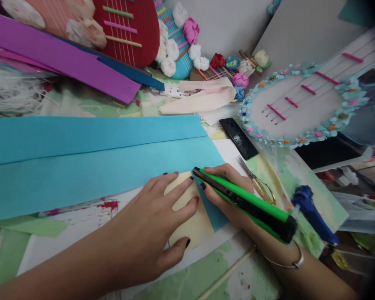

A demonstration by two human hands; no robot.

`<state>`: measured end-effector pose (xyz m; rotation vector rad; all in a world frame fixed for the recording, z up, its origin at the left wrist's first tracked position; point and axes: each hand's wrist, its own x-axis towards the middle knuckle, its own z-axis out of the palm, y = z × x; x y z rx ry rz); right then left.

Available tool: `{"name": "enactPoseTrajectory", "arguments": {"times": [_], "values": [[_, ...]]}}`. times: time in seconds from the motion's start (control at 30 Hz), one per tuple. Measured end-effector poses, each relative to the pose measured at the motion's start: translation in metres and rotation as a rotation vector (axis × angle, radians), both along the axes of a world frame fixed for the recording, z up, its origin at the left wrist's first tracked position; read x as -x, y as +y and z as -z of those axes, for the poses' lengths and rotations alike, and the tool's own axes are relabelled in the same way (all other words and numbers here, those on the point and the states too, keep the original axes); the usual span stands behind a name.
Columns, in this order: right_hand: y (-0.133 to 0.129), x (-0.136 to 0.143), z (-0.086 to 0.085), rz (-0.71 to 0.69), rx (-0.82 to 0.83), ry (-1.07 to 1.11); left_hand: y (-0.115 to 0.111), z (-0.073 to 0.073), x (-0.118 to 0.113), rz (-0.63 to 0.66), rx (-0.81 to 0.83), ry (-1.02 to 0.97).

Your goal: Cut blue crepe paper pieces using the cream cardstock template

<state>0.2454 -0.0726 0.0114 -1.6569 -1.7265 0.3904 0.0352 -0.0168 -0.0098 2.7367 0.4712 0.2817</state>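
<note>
In my right hand (pixel 228 191) is a green stapler-sized utility knife (pixel 246 200) with a black end, its tip at the upper corner of a cream card (pixel 193 225). My left hand (pixel 165 212) lies with fingers spread, pressing that card down. Under the card is turquoise crepe paper (pixel 125 166), a long creased strip reaching off to the left. A piece of the turquoise shows along the card's right edge, beneath my right hand. White paper (pixel 81 225) lies below it all. Whether the blade is out is hidden.
Gold-handled scissors (pixel 262 187), a black phone (pixel 239 137) and a blue glue gun (pixel 315 214) lie on the right. A flower-edged instrument-shaped piece (pixel 300 104) leans behind them. Purple paper (pixel 62 58) and white string (pixel 15 87) sit at the back left.
</note>
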Motion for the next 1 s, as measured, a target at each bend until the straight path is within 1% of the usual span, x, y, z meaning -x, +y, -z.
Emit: {"name": "enactPoseTrajectory", "arguments": {"times": [0.13, 0.33, 0.5, 0.87, 1.0], "values": [[0.0002, 0.0009, 0.0004, 0.050, 0.004, -0.030, -0.0016, -0.0006, -0.0007, -0.023, -0.004, -0.017], [-0.0011, 0.0017, -0.0002, 0.007, 0.004, -0.028, -0.0002, 0.0014, 0.0001, 0.005, -0.008, -0.014], [-0.0017, 0.0021, -0.0026, 0.036, 0.012, -0.047, -0.0018, 0.0018, -0.0001, -0.034, -0.007, -0.032], [-0.0032, 0.0019, -0.0055, 0.012, 0.037, -0.058, -0.0032, 0.0002, 0.0008, -0.033, -0.018, -0.045], [-0.0034, 0.0018, -0.0031, 0.027, -0.008, -0.098, -0.0040, 0.0005, 0.0001, -0.038, -0.034, -0.055]]}}
